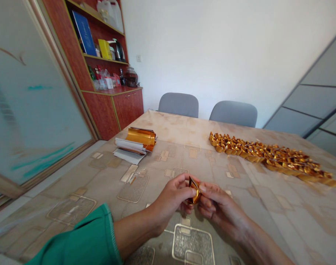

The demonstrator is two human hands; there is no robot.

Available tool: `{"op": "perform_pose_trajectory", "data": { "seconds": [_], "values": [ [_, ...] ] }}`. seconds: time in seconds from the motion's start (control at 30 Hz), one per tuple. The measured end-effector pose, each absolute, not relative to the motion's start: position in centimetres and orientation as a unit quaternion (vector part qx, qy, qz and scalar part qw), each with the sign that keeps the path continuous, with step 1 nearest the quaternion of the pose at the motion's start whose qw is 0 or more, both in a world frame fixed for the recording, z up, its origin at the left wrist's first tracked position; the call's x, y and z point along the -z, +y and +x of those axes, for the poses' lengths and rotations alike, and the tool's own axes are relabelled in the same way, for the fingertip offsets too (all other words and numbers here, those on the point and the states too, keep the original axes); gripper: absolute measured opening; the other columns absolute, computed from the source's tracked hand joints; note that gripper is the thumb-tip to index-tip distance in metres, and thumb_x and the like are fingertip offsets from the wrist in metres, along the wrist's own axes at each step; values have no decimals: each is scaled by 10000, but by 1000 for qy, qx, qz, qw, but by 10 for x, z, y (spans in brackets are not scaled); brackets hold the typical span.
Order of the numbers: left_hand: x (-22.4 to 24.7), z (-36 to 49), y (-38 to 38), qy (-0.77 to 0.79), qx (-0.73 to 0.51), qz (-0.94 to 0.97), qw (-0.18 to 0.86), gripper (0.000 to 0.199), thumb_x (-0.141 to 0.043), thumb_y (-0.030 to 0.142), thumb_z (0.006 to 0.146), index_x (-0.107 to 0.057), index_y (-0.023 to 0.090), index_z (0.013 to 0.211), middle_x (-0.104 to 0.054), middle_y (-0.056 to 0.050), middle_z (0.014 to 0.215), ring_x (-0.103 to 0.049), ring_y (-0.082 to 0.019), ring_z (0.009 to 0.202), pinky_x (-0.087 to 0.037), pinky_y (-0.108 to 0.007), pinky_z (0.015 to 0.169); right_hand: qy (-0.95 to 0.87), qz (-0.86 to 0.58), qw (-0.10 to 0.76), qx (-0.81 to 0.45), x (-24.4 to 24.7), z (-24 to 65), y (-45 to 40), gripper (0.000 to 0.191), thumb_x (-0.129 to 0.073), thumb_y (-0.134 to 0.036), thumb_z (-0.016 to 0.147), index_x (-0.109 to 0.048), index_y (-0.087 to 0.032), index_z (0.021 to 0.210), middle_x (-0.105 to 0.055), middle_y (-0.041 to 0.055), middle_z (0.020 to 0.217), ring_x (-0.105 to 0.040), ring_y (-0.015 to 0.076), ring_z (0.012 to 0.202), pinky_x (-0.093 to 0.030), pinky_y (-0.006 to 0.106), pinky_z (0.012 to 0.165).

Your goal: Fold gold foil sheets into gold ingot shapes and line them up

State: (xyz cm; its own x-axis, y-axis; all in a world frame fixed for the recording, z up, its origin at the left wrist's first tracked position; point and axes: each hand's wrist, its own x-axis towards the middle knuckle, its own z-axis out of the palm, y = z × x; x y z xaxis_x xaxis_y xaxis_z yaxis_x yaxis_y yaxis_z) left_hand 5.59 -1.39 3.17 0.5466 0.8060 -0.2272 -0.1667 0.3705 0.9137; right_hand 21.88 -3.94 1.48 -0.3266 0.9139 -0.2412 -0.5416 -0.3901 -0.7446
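A small folded piece of shiny gold paper [195, 194] is held above the table between my two hands. My left hand [175, 194] pinches it from the left, the thumb lying across its face. From the right, my right hand [215, 200] grips its edge with thumb and fingers. The piece has a pointed top and an opened hollow side. Its lower part is partly hidden by my fingers. Farther off to the right lie rows of folded gold paper pieces [256, 151], packed close together. Gold paper sheets [142, 137] lie curled at the back left.
White paper sheets [129, 151] rest against the gold sheets. A patterned cover lies on the table [157, 176]. Two grey chairs [179, 104] stand at the far edge. A red-brown cabinet [113, 110] with shelves is at the back left, beside a sliding glass door [38, 92].
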Motion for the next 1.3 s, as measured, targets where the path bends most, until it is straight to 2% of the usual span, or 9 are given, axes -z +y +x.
{"op": "perform_pose_trajectory", "data": {
  "seconds": [0.27, 0.43, 0.63, 0.87, 1.0, 1.1, 1.17, 1.3],
  "values": [
    [-29, 57, -11, 353, -357, 477, 721, 282, -631, 390, 800, -659, 163, 964, -555, 14, 675, -490, -102, 578, -390, -197, 491, -300, -318, 470, -767, -13, 219, -40, 203, -768, -332, 819, -701, -144, 782, -377, -89, 469, -196, 62, 457, -210, 209, 455],
    [-27, 56, -11, 360, -352, 479, 720, 367, -618, 443, 821, -673, 149, 1034, -599, -15, 724, -509, -105, 579, -401, -210, 506, -299, -326, 474, -761, -13, 220, -40, 216, -765, -345, 820, -693, -148, 767, -374, -87, 468, -221, 67, 461, -220, 217, 467],
    [-27, 57, -10, 349, -356, 485, 719, 322, -648, 363, 790, -695, 145, 1023, -569, 6, 686, -494, -98, 575, -396, -203, 507, -293, -322, 478, -763, -14, 220, -39, 202, -775, -332, 810, -700, -149, 768, -378, -84, 478, -211, 68, 471, -214, 217, 472],
    [-26, 56, -10, 360, -354, 464, 728, 345, -659, 395, 783, -700, 145, 1017, -603, -7, 707, -498, -93, 573, -383, -198, 506, -298, -326, 473, -763, -14, 219, -40, 210, -784, -339, 801, -723, -143, 845, -370, -90, 470, -191, 65, 465, -199, 216, 466],
    [-26, 57, -11, 363, -368, 471, 715, 341, -643, 406, 799, -711, 137, 998, -561, 10, 657, -477, -91, 560, -367, -192, 493, -296, -328, 469, -765, -14, 219, -39, 219, -787, -351, 796, -704, -149, 784, -369, -90, 460, -204, 67, 463, -218, 215, 472],
    [-26, 57, -11, 364, -360, 470, 719, 389, -629, 446, 816, -695, 137, 1044, -593, -6, 701, -491, -90, 558, -379, -203, 507, -289, -333, 471, -764, -14, 219, -39, 231, -785, -353, 798, -684, -153, 741, -379, -86, 467, -216, 68, 465, -228, 211, 468],
    [-28, 55, -11, 357, -338, 463, 737, 380, -653, 428, 803, -676, 148, 1060, -613, -14, 742, -498, -83, 558, -378, -203, 518, -282, -337, 477, -761, -15, 220, -40, 224, -797, -343, 783, -685, -153, 746, -378, -88, 474, -211, 66, 466, -227, 205, 463],
    [-32, 54, -10, 343, -313, 451, 762, 317, -707, 288, 736, -657, 172, 1027, -625, -11, 802, -498, -69, 561, -359, -194, 515, -285, -345, 476, -757, -15, 220, -40, 228, -806, -349, 772, -701, -147, 786, -375, -88, 482, -204, 63, 467, -232, 201, 462]
  ]
}}
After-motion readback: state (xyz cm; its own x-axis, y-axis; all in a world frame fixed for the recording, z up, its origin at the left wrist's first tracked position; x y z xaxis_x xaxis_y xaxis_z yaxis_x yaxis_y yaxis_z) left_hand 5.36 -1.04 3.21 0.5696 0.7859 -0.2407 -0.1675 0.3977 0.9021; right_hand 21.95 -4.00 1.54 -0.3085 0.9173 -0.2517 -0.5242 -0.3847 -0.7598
